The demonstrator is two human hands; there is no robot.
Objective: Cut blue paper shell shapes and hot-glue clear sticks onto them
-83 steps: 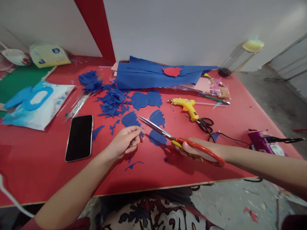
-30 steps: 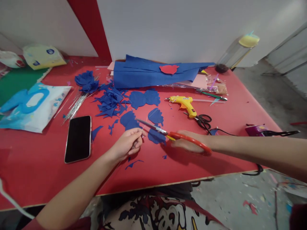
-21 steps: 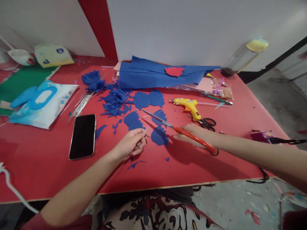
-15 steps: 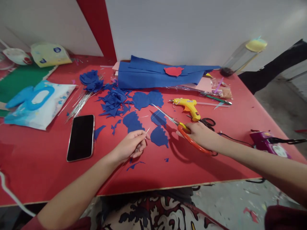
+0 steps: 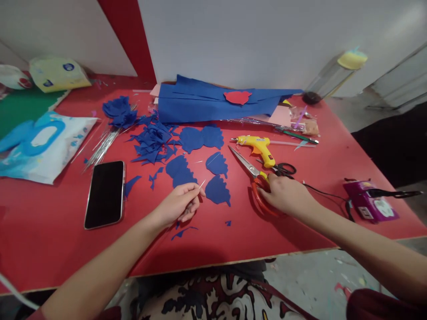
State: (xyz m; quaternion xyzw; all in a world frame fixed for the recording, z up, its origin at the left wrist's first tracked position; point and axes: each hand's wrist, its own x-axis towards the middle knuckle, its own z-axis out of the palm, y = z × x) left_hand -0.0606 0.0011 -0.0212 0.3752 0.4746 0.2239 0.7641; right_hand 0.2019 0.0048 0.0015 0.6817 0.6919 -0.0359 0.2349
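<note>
My left hand (image 5: 185, 202) is closed in a pinch on a thin wire (image 5: 202, 184), whose tip points up and right. My right hand (image 5: 283, 193) is at the handles of orange-handled scissors (image 5: 263, 200), its fingers around them; the closed blades point up-left, low over the table. Between my hands lie two scalloped blue pieces (image 5: 218, 190), the upper one (image 5: 216, 164) with a thin wire across it. More blue pieces (image 5: 180, 170) lie beyond my left hand, and a joined pair (image 5: 201, 138) is farther back.
A yellow glue gun (image 5: 258, 146) and black scissors (image 5: 286, 169) lie beyond my right hand. At left are a phone (image 5: 105, 194), a wipes pack (image 5: 46, 144), wires (image 5: 106, 146) and blue scraps (image 5: 155, 142). Blue sheets (image 5: 213, 106) lie at the back; a purple box (image 5: 370, 202) stands right.
My right hand has brought the scissors down and right, away from the blue pieces, and their blades now lie lower near the glue gun. The view has shifted slightly. My left hand keeps its pinch.
</note>
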